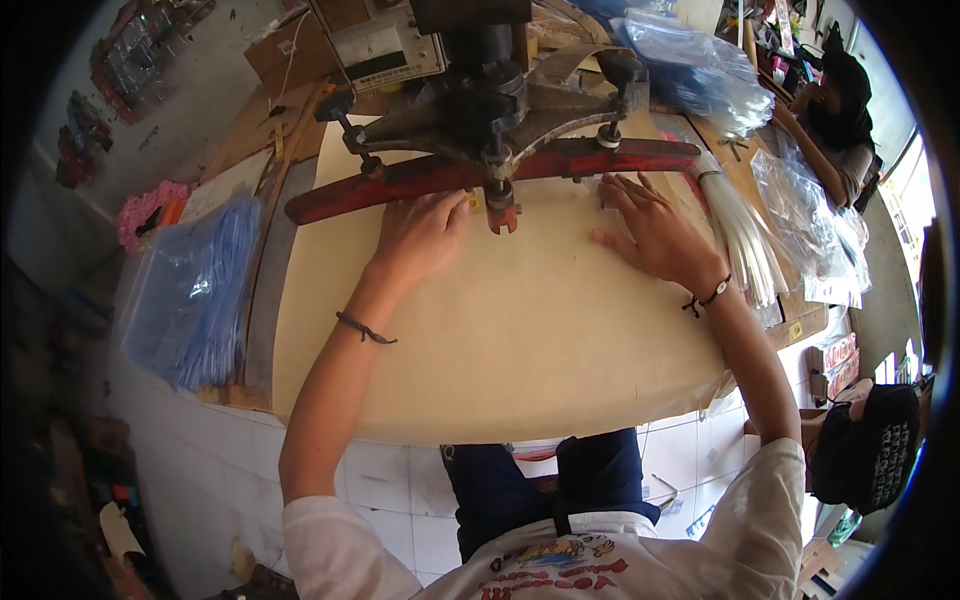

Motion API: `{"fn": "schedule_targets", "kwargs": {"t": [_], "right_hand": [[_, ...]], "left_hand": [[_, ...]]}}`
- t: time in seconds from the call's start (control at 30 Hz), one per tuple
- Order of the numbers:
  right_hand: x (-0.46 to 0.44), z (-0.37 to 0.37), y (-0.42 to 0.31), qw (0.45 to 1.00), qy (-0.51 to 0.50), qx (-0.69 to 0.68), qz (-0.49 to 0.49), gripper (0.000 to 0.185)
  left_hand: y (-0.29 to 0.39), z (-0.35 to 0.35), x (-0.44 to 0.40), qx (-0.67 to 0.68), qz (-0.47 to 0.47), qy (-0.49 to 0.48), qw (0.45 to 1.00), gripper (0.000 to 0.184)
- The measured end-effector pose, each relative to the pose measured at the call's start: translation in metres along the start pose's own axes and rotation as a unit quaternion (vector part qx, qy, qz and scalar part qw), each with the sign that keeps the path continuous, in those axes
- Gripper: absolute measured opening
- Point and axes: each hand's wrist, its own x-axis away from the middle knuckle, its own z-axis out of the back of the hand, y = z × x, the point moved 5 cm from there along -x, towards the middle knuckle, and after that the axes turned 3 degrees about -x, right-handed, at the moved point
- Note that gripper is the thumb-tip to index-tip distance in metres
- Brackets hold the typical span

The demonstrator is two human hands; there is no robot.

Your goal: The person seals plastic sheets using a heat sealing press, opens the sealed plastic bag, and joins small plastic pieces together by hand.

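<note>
A tan sheet (500,330) covers the work surface in front of me. Above it a machine head (490,130) carries a long red bar (400,180) that runs across the sheet. My left hand (425,235) rests on the sheet at the bar's near edge, and the bar hides most of its fingers. By its thumb lies a small yellow spot (473,200). My right hand (655,230) lies flat and open, fingers spread, with the fingertips close to the bar. Something thin and clear seems to lie between the hands under the bar; its outline is hard to make out.
Blue-tinted plastic sleeves (200,290) are piled at the left. A bundle of pale strips (740,230) lies at the right, with clear plastic bags (810,220) beyond it. More bags (700,70) sit behind. Another person (840,120) is at the far right.
</note>
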Motion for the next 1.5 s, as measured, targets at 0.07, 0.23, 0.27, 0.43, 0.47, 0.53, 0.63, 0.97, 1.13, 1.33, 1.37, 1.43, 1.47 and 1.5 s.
{"fn": "schedule_targets", "kwargs": {"t": [0.07,0.23,0.27,0.43,0.47,0.53,0.63,0.97,1.13,1.33,1.37,1.43,1.47,1.5], "right_hand": [[0.001,-0.001,-0.002,1.0,0.009,0.004,-0.001,0.068],[0.003,-0.005,0.0,1.0,0.008,0.024,0.01,0.07],[0.003,-0.006,0.0,1.0,0.007,0.028,0.007,0.07],[0.004,-0.004,-0.002,0.999,0.011,0.038,0.006,0.07],[0.004,-0.004,-0.003,0.999,0.011,0.043,0.001,0.069],[0.003,-0.004,-0.004,0.998,0.015,0.053,-0.003,0.068],[0.002,-0.001,-0.007,0.998,0.021,0.061,-0.003,0.066],[0.001,0.0,-0.009,0.999,0.014,0.048,-0.014,0.062],[0.002,-0.001,-0.008,0.999,0.021,0.049,-0.005,0.062],[0.001,0.0,-0.01,0.999,0.012,0.051,-0.005,0.06],[0.001,0.0,-0.01,0.999,0.015,0.052,-0.003,0.06],[0.002,0.001,-0.011,0.998,0.017,0.053,-0.001,0.058],[0.002,0.002,-0.012,0.998,0.017,0.052,-0.001,0.057],[0.003,0.002,-0.013,0.999,0.017,0.051,-0.002,0.057]], "left_hand": [[0.003,0.003,-0.001,0.03,0.002,-0.027,0.999,0.028],[-0.004,-0.005,-0.003,0.045,-0.017,-0.049,0.998,0.03],[-0.005,-0.004,-0.003,0.052,-0.014,-0.06,0.997,0.031],[0.004,0.0,-0.002,0.021,-0.023,-0.073,0.997,0.035],[0.004,0.002,-0.003,0.019,-0.019,-0.089,0.996,0.036],[-0.004,-0.003,-0.004,-0.013,-0.023,-0.097,0.995,0.041],[0.002,0.005,-0.005,-0.019,-0.015,-0.15,0.988,0.046],[-0.005,-0.001,0.02,-0.066,-0.016,-0.107,0.992,0.059],[-0.012,-0.003,0.028,-0.091,-0.03,-0.137,0.986,0.068],[-0.012,0.001,0.028,-0.03,-0.053,-0.09,0.994,0.068],[-0.011,0.001,0.028,-0.021,-0.051,-0.085,0.995,0.067],[-0.002,0.007,0.029,-0.056,-0.037,-0.132,0.989,0.062],[0.0,0.008,0.029,-0.074,-0.031,-0.156,0.985,0.061],[0.0,0.008,0.029,-0.059,-0.039,-0.15,0.986,0.059]]}}
